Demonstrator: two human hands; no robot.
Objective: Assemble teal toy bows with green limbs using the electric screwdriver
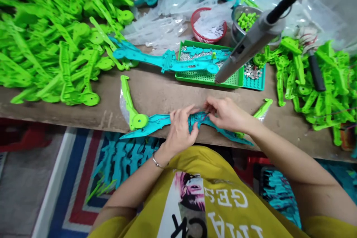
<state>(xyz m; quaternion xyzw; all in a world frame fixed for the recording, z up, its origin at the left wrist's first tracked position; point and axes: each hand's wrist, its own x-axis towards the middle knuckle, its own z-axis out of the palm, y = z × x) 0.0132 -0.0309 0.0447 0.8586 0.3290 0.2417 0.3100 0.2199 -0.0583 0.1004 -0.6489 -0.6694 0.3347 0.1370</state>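
Note:
A long teal plastic toy part [156, 123] lies along the near edge of the wooden table [156, 93]. A green arm piece with a round hub [131, 109] is joined to its left end. My left hand [180, 130] grips the middle of the teal part, fingers curled over it. My right hand [227, 113] pinches at the same spot from the right, where thin red wires show. Another green piece [262, 108] sticks out past my right wrist.
A heap of green parts [55, 33] fills the left. More green parts [312, 78] lie on the right. A green tray [206, 78] with small metal pieces holds a teal part [156, 58]. A hanging grey tool [251, 46] points at the tray. Red basket [208, 24] and clear bags lie behind.

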